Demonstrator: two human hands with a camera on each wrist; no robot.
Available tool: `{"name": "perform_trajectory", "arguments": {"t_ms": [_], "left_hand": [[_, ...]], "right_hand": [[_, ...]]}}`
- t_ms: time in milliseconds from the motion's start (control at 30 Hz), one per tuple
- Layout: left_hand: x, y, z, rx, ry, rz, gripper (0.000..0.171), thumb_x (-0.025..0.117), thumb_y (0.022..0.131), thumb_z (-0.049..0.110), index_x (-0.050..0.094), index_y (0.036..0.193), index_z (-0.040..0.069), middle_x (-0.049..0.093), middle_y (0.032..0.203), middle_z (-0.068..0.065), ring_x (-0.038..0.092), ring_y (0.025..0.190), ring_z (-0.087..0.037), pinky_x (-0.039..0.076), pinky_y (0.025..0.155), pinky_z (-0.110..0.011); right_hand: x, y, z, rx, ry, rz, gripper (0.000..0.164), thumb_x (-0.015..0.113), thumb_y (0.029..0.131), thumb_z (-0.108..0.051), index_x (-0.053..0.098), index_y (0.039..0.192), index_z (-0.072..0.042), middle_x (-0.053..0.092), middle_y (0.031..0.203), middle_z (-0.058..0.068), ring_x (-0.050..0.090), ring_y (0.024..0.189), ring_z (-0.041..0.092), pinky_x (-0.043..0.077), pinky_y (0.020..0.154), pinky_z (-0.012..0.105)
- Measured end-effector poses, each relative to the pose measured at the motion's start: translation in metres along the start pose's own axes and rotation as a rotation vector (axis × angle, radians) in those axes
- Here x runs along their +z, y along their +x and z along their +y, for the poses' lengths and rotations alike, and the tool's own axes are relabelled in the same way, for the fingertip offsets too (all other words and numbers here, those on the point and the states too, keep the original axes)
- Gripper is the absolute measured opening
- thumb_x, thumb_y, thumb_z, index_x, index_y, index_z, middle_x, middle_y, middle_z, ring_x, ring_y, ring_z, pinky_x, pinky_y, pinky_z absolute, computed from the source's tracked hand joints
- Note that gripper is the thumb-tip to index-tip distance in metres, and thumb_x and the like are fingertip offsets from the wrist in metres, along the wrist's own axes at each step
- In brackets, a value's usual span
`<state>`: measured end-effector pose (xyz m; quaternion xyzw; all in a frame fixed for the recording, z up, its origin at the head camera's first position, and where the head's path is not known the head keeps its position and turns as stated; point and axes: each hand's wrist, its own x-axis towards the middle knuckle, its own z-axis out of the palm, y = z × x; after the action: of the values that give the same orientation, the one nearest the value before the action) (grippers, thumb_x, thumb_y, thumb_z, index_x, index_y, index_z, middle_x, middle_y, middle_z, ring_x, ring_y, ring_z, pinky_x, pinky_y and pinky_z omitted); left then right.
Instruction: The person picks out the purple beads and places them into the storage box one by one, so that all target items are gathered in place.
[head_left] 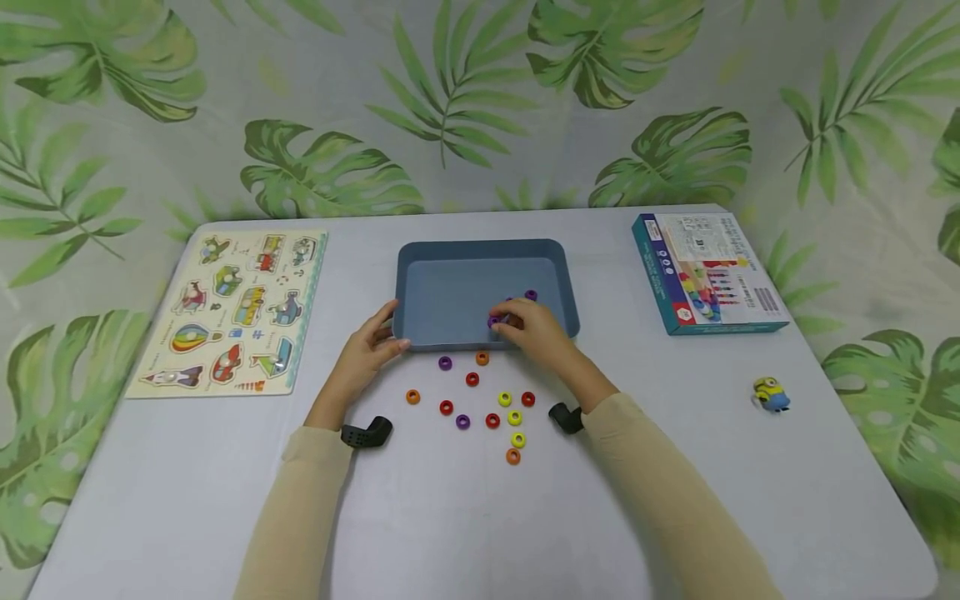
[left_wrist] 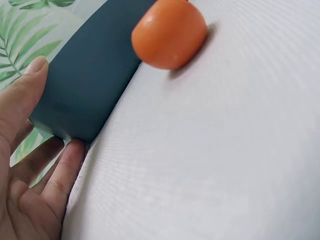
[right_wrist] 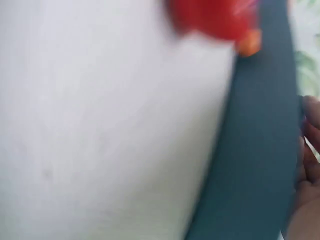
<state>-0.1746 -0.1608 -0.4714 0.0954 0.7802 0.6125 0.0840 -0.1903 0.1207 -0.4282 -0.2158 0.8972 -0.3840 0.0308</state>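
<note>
A blue-grey tray stands on the table, and my left hand holds its near left corner. In the left wrist view the thumb lies at the tray's rim and the other fingers reach round the corner low down. Inside the tray's right part, my right hand pinches a purple bead at its fingertips. Another purple bead lies just behind that hand, and one more is mostly hidden by the fingers. The right wrist view is blurred and catches only part of the hand beyond the tray wall.
Several loose beads lie in front of the tray: orange, red, yellow and purple. A picture puzzle board is at the left. At the right are a toy box and a small yellow-and-blue figure.
</note>
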Motion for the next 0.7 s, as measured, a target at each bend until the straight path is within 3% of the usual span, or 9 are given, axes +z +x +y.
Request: {"name": "perform_trajectory", "arguments": {"t_ms": [167, 400, 567, 700], "left_hand": [[-0.002, 0.0, -0.002, -0.016, -0.003, 0.003, 0.067, 0.061, 0.073, 0.031, 0.025, 0.13, 0.03, 0.027, 0.131, 0.004, 0.037, 0.109, -0.021, 0.037, 0.084, -0.034], [-0.002, -0.005, 0.009, -0.016, -0.004, 0.007, 0.067, 0.06, 0.074, 0.027, 0.025, 0.131, 0.026, 0.025, 0.132, 0.003, 0.036, 0.11, -0.024, 0.036, 0.085, -0.036], [0.001, -0.008, 0.02, -0.01, -0.007, 0.004, 0.066, 0.059, 0.076, 0.021, 0.024, 0.132, 0.02, 0.023, 0.133, 0.0, 0.034, 0.111, -0.027, 0.034, 0.086, -0.039], [0.002, -0.009, 0.023, -0.002, -0.013, 0.001, 0.065, 0.058, 0.077, 0.018, 0.024, 0.132, 0.018, 0.023, 0.133, 0.0, 0.033, 0.111, -0.029, 0.034, 0.086, -0.04]], "right_hand": [[0.007, 0.014, 0.009, 0.124, -0.079, -0.097, 0.022, 0.057, 0.078, -0.018, 0.059, 0.099, -0.01, 0.055, 0.085, -0.003, 0.047, 0.071, 0.01, 0.042, 0.059, 0.022], [0.009, 0.02, 0.009, 0.166, -0.12, -0.12, 0.023, 0.056, 0.079, -0.017, 0.059, 0.101, -0.01, 0.055, 0.099, 0.002, 0.048, 0.089, 0.014, 0.042, 0.074, 0.027], [0.008, 0.017, 0.01, 0.149, -0.075, -0.078, 0.025, 0.056, 0.079, -0.017, 0.058, 0.103, -0.009, 0.055, 0.096, 0.002, 0.048, 0.079, 0.014, 0.042, 0.066, 0.027], [0.004, 0.004, 0.006, 0.05, 0.019, -0.001, 0.027, 0.058, 0.077, -0.015, 0.057, 0.102, -0.007, 0.054, 0.087, 0.003, 0.046, 0.066, 0.013, 0.04, 0.054, 0.025]]}}
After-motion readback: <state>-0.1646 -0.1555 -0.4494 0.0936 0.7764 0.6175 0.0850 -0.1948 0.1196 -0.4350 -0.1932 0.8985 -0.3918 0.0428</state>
